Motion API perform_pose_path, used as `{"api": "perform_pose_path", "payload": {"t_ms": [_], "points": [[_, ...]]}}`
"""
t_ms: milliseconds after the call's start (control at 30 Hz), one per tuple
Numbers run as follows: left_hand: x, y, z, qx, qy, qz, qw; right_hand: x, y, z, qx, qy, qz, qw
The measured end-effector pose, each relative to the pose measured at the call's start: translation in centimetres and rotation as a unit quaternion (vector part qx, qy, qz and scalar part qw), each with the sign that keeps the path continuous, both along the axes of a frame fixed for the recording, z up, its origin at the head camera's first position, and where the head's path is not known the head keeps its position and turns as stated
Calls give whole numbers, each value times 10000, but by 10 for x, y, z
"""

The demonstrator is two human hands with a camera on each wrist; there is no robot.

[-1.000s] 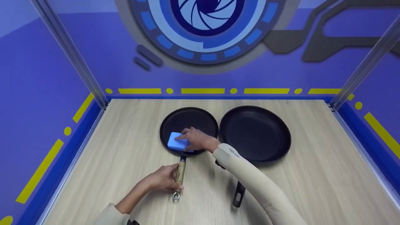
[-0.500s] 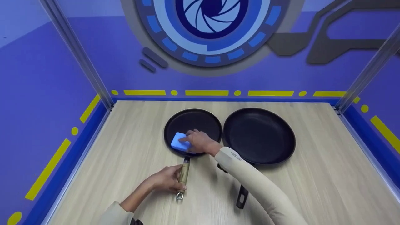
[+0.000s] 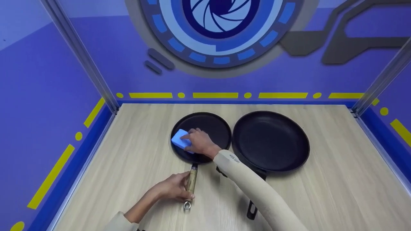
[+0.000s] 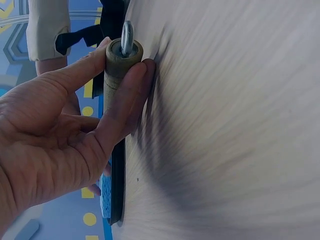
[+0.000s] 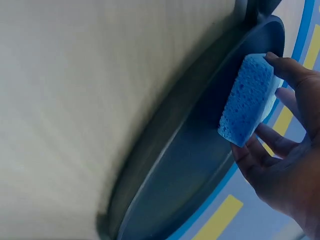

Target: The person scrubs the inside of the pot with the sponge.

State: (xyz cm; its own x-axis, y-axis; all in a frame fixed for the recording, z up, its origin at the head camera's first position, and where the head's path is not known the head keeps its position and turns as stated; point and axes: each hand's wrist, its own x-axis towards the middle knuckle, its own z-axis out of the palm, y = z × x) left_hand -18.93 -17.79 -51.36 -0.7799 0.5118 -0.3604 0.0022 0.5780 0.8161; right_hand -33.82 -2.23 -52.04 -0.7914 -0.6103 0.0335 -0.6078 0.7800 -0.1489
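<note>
A flat black pan [image 3: 205,120] lies on the table, its wooden handle [image 3: 192,181] toward me. My left hand [image 3: 175,187] grips that handle close to its metal hanging ring [image 4: 128,37], thumb on one side and fingers on the other in the left wrist view. On the left part of the pan's surface is a blue sponge [image 3: 180,138]. My right hand [image 3: 200,141] holds the sponge between thumb and fingers; in the right wrist view the porous sponge [image 5: 246,100] is against the pan's inside, near the rim.
A larger, deeper black frying pan [image 3: 271,141] stands just right of the flat one, its black handle [image 3: 252,210] partly behind my right sleeve. Blue printed walls [image 3: 218,77] bound the wooden table [image 3: 135,138] at the back and both sides.
My right hand has slid the sponge from the pan's near edge up toward its left rim, and the sponge has turned a little. My left hand keeps its grip on the handle.
</note>
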Motion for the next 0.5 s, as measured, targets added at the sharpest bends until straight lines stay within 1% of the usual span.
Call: {"api": "perform_pose_path", "payload": {"t_ms": [133,200,300,367,433,500], "points": [[8,-3,-2,41,-69,71,9999,-10,-11,-4,291,148,-13,9995],[11,-5,-3,27,-22,60,10000,-17,-16,-6,383,168,30,9991],[12,-5,-2,0,40,13,10000,-29,-14,-9,246,39,2,9997],[10,-4,-1,-41,110,-26,9999,-38,-6,-11,30,46,-199,9998],[5,-1,0,-66,84,-34,9999,-48,5,-11,-185,104,-499,9985],[0,-1,1,-134,85,-16,9999,-56,16,-10,-284,214,-817,9960]]}}
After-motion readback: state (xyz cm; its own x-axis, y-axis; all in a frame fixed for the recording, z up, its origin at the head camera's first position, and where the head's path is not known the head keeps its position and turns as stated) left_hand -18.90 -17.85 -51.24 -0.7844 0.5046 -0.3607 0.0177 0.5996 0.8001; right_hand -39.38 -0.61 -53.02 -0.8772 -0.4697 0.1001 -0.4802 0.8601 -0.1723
